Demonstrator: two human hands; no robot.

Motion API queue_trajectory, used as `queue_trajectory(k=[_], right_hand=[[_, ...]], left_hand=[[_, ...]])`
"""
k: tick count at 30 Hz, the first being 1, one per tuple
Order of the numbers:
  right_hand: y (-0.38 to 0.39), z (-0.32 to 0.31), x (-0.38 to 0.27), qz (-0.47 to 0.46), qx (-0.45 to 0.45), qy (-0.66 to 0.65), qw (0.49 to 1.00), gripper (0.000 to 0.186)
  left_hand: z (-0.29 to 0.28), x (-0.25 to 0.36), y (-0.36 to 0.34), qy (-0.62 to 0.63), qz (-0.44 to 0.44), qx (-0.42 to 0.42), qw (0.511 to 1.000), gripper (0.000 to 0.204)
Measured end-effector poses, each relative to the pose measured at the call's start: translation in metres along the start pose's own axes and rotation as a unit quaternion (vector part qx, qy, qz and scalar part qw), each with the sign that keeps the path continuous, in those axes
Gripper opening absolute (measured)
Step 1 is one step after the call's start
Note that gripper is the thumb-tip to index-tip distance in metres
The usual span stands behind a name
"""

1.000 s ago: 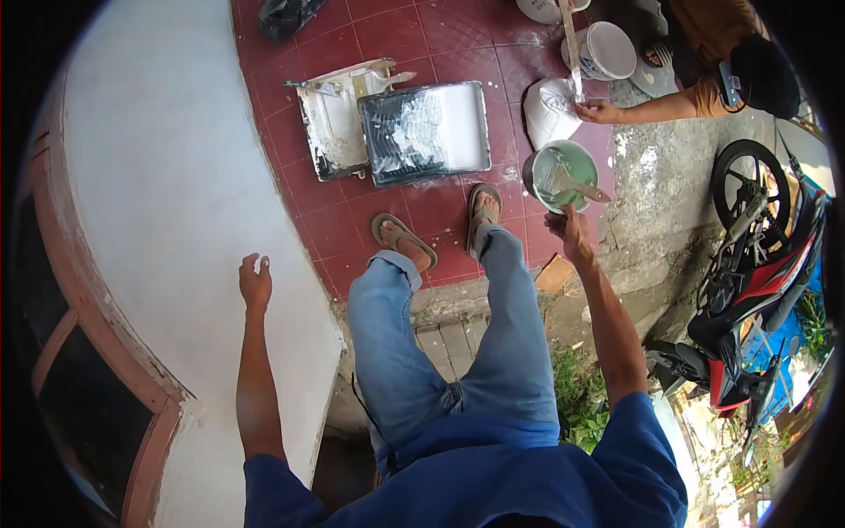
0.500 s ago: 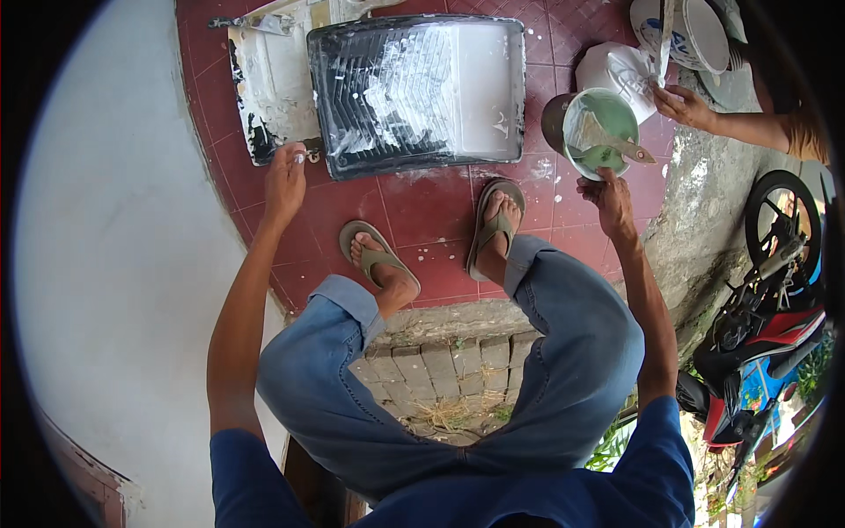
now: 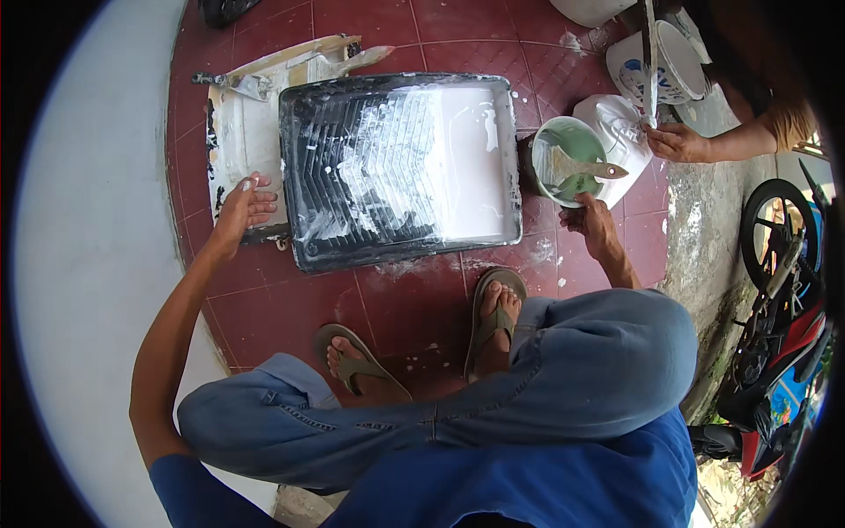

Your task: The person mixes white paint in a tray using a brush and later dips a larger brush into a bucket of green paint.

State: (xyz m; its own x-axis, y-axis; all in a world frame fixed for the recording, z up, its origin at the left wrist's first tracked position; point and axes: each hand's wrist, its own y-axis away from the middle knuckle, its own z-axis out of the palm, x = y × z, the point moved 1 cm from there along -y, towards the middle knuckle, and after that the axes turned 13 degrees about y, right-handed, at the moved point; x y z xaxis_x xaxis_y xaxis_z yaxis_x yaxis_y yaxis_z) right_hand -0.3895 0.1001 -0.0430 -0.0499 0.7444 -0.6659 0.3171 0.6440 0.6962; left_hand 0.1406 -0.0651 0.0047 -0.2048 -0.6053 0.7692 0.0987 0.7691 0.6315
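My left hand [image 3: 242, 211] has its fingers stretched out over the near left part of a flat, white-smeared tray [image 3: 233, 145], holding nothing. Beside that tray is a black ridged paint roller tray [image 3: 310, 180], with white paint over its ridges and in its smooth right end. With my right hand [image 3: 596, 227] I grip the near rim of a round pot [image 3: 539, 163] whose inside is coated pale green. A wide paintbrush [image 3: 603, 170] rests in the pot, its handle pointing right over the rim.
Opposite, at right, another person's hand [image 3: 678, 143] holds a long white-stained stick [image 3: 650, 66]. A white bag [image 3: 612, 119] and a white bucket [image 3: 629, 75] stand near it. A brush [image 3: 365, 60] and a scraper [image 3: 251, 85] lie on the flat tray. A motorcycle [image 3: 779, 334] is farther right.
My left hand has left the flat tray's near right corner and moved left, its fingers now spread. My right hand stays on the pot's rim. My view has shifted as my body leans forward.
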Motion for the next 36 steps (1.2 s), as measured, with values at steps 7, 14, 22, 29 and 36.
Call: queue_trajectory(k=[7,14,22,29,36], right_hand=[[-0.01,-0.006,0.003,0.024,0.031,0.119,0.992,0.056],[-0.048,-0.014,0.013,-0.137,0.249,0.201,0.938,0.039],[-0.042,-0.032,0.012,-0.256,0.458,0.38,0.762,0.062],[-0.011,-0.014,-0.039,-0.381,0.366,0.441,0.726,0.029],[-0.002,0.017,-0.075,-0.404,0.201,0.381,0.807,0.021]], left_hand=[[0.038,-0.003,0.034,-0.112,-0.091,-0.087,0.986,0.043],[0.01,-0.006,0.045,-0.189,-0.128,-0.166,0.96,0.037],[-0.041,-0.009,0.03,-0.394,-0.236,-0.067,0.886,0.031],[-0.063,-0.013,0.019,-0.428,-0.227,-0.018,0.875,0.025],[-0.093,-0.032,0.017,-0.485,-0.14,-0.085,0.859,0.029]])
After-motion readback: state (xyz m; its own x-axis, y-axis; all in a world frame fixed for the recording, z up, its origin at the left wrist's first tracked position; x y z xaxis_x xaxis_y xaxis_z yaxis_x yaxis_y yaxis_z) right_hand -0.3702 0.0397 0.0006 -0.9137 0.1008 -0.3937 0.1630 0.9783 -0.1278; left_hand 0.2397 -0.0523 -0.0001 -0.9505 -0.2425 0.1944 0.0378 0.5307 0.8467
